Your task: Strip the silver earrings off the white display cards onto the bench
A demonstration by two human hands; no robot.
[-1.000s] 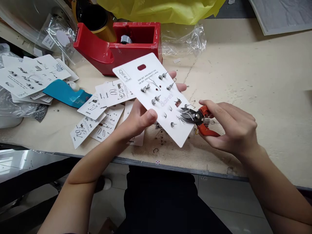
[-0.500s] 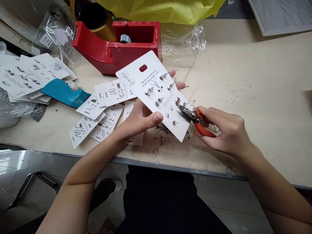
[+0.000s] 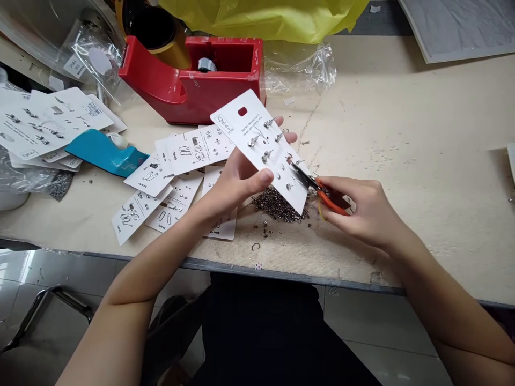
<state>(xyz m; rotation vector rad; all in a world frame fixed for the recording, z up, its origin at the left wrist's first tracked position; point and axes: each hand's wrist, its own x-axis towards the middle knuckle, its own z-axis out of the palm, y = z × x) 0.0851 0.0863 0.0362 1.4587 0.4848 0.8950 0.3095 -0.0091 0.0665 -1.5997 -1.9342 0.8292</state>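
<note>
Card (image 3: 276, 155) and pliers (image 3: 325, 196) have shifted since half a second ago: the card is turned more steeply and moved slightly right, baring more of the pile (image 3: 276, 206), and the pliers stand more edge-on. Clock positions take the card as centre, 12 at the far edge of the table.

Left hand (image 3: 239, 179), at 8 o'clock: thumb on the front face, fingers behind, pinching the card above the table. Right hand (image 3: 362, 206), at 4 o'clock: closed around the handles of the pliers, whose tips reach the card face near the small square hole. Whether the tips pinch a stud or wire cannot be told.

Recommended handling: brace the card from behind, close to the working point, so it does not flex. Keep the thumb clear of the studs and the tips. Approach at a shallow angle and squeeze gradually to avoid creasing the board.

Pile: 6 o'clock, below the card. Loose cards (image 3: 177, 201): between 8 and 9. Red dispenser (image 3: 225, 88): between 10 and 11.

Hidden: most left fingers, behind the card; part of the pile, under it. Unclear: small print on the card; individual pieces in the pile. Cut off: yellow sheet (image 3: 261, 16) at 12; white item (image 3: 511, 163) at 3.
</note>
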